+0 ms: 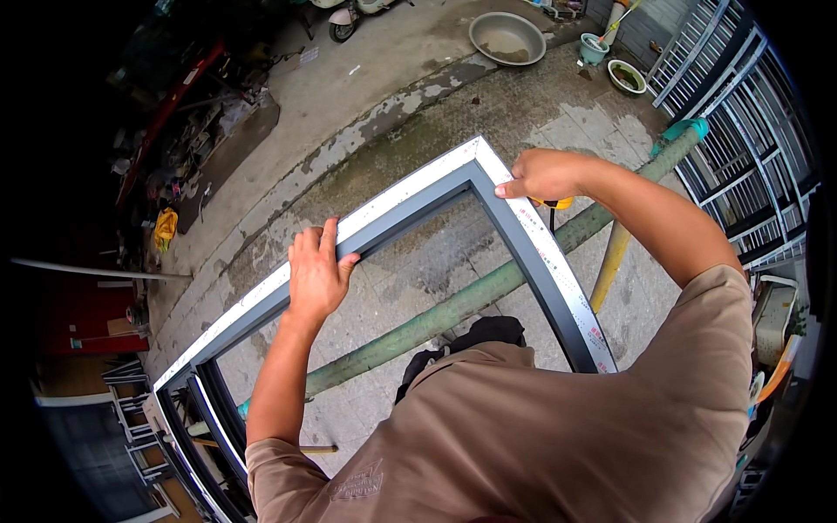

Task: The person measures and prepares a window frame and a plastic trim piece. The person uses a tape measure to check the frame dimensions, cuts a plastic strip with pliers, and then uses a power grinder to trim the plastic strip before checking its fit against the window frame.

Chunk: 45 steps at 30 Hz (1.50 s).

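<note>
A large metal window frame [397,212], dark grey with a white printed film on its face, lies tilted across a green pipe rail [462,305] in front of me. My left hand [316,272] grips its far bar, fingers over the outer edge and thumb on the inner side. Close to the far right corner, my right hand [542,175] holds the right bar with its thumb on top; its other fingers are mostly hidden. A yellow object [560,204] shows just below that hand, too covered to name. The near end of the frame is hidden by my body.
Another green pipe [676,152] with a yellow leg [612,266] stands to the right. Metal railings [741,113] lean at the far right. A wide grey basin [507,39] sits on the ground beyond. Clutter with a yellow bag [166,228] lies at the left.
</note>
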Each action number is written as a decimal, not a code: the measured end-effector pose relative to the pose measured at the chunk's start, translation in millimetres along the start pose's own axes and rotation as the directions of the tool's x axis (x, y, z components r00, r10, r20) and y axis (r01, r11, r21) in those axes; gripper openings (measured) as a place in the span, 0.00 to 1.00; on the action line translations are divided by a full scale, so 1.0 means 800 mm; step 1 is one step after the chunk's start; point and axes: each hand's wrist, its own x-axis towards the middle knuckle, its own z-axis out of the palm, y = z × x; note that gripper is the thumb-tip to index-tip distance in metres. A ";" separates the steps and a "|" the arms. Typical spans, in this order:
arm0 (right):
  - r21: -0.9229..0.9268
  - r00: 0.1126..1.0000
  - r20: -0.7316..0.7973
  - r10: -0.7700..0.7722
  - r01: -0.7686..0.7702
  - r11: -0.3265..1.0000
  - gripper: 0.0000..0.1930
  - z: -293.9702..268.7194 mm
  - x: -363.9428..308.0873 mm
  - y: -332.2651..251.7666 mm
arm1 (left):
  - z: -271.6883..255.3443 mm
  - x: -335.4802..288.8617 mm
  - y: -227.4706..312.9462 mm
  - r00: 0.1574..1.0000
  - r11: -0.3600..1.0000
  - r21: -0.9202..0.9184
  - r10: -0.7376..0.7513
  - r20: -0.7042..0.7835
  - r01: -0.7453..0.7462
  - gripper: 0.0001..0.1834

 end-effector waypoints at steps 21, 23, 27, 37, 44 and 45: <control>0.064 0.996 -0.033 0.082 -0.080 0.995 0.34 -0.002 0.005 -0.012 | -0.005 0.029 0.008 0.990 0.993 -0.077 0.094 0.101 -0.086 0.39; 0.048 0.995 -0.028 0.093 -0.092 0.995 0.34 -0.005 0.003 -0.018 | -0.004 0.028 0.007 0.990 0.993 -0.075 0.099 0.097 -0.092 0.39; 0.031 0.996 -0.023 0.090 -0.089 0.996 0.34 -0.005 0.004 -0.017 | -0.005 0.029 0.008 0.991 0.994 -0.065 0.091 0.096 -0.085 0.39; -0.030 0.994 -0.020 0.109 -0.109 0.994 0.32 -0.007 0.005 -0.020 | -0.008 0.028 0.009 0.990 0.996 -0.053 0.080 0.119 -0.074 0.40; -0.030 0.989 -0.024 0.146 -0.147 0.989 0.32 -0.010 -0.005 -0.025 | -0.007 0.038 0.004 0.986 0.993 -0.084 0.093 0.136 -0.081 0.40; -0.020 0.986 -0.027 0.164 -0.164 0.986 0.32 -0.011 -0.005 -0.028 | -0.010 0.043 -0.003 0.976 0.983 -0.130 0.152 0.154 -0.133 0.40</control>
